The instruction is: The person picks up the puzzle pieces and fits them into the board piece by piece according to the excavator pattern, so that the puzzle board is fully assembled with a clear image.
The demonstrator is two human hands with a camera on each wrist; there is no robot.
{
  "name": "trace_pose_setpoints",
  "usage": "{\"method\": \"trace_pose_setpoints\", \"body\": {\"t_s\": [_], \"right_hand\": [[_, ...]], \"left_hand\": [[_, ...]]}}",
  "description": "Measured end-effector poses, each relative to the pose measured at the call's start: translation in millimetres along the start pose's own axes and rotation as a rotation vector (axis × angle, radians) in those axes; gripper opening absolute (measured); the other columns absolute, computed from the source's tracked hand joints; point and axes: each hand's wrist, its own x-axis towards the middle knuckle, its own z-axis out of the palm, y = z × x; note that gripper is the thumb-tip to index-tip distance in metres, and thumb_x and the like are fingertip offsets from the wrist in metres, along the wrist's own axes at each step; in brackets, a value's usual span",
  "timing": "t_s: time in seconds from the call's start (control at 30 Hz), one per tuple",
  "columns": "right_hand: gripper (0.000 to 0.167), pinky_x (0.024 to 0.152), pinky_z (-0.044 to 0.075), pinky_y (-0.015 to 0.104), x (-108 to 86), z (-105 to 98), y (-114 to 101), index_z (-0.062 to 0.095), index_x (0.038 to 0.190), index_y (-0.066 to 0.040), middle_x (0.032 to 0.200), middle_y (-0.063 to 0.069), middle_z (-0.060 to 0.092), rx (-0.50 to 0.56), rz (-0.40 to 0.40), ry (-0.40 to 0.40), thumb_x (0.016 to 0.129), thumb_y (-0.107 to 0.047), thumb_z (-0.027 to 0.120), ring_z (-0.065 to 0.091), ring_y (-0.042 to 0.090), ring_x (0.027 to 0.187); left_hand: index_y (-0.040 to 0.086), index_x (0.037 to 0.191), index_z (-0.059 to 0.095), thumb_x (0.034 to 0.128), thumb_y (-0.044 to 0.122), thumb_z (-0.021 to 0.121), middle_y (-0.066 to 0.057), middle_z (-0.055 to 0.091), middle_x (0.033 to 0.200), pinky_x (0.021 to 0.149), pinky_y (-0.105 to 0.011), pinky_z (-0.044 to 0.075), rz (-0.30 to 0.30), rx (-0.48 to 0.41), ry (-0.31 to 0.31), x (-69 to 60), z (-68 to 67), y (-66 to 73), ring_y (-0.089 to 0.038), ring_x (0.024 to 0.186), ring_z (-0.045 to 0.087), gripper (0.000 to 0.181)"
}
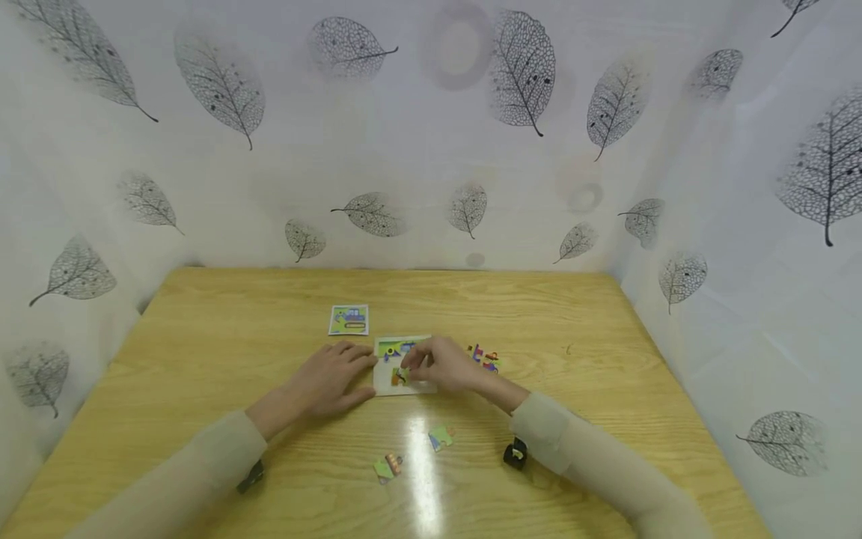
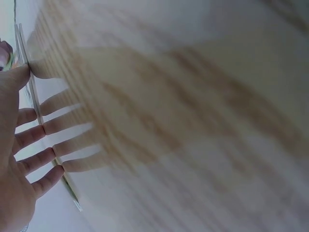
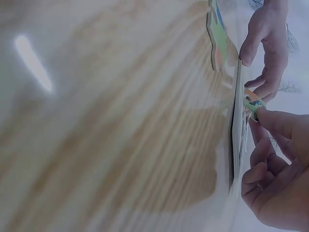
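Observation:
A white puzzle tray [image 1: 381, 386] lies on the wooden table, with colourful pieces along its back part. My left hand [image 1: 334, 376] rests at its left side; in the left wrist view the fingertips and thumb touch the tray's edge, fingers spread and fairly straight. Over the tray, my right hand [image 1: 441, 364] pinches a green and orange puzzle piece [image 3: 253, 104] between thumb and index finger. That piece stands tilted against the tray surface in the right wrist view. The right hand covers the tray's right part.
A small picture card [image 1: 349, 320] with a blue digger lies behind the tray's left corner. Several loose pieces [image 1: 483, 359] are heaped right of the right hand. Two more, a green piece [image 1: 441, 437] and a green-brown piece [image 1: 387, 469], lie in front.

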Motion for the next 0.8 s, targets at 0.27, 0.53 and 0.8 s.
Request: {"method": "trace_pose_setpoints", "body": {"t_s": [0.27,0.53,0.8], "right_hand": [[0.014,0.074,0.057,0.020,19.7,4.4,1.1,0.079,0.108,-0.011,0.099,0.003,0.078,0.002,0.014,0.023,0.095,-0.011,0.077,0.065,0.008,0.084],[0.014,0.080,0.059,0.020,29.5,4.2,-2.7,0.080,0.107,-0.009,0.101,0.005,0.080,-0.041,0.010,0.041,0.094,-0.010,0.078,0.068,0.008,0.088],[0.014,0.076,0.057,0.019,35.5,6.0,-4.4,0.081,0.109,-0.010,0.101,0.004,0.082,-0.081,0.010,0.042,0.096,-0.013,0.077,0.068,0.005,0.083]], "left_hand": [[0.008,0.143,0.063,0.1009,0.048,0.065,-0.013,0.064,0.148,0.112,-0.059,0.052,-0.005,-0.011,0.008,-1.2,0.3,-0.3,-0.036,0.136,0.059,0.058],[0.008,0.143,0.062,0.1004,0.049,0.066,-0.013,0.064,0.147,0.113,-0.060,0.052,-0.020,-0.027,0.002,-1.0,-0.7,0.9,-0.037,0.136,0.059,0.059],[0.009,0.142,0.063,0.0992,0.051,0.067,-0.010,0.067,0.143,0.109,-0.057,0.054,-0.014,-0.009,0.009,0.1,-0.9,-0.8,-0.035,0.135,0.060,0.060]]}}
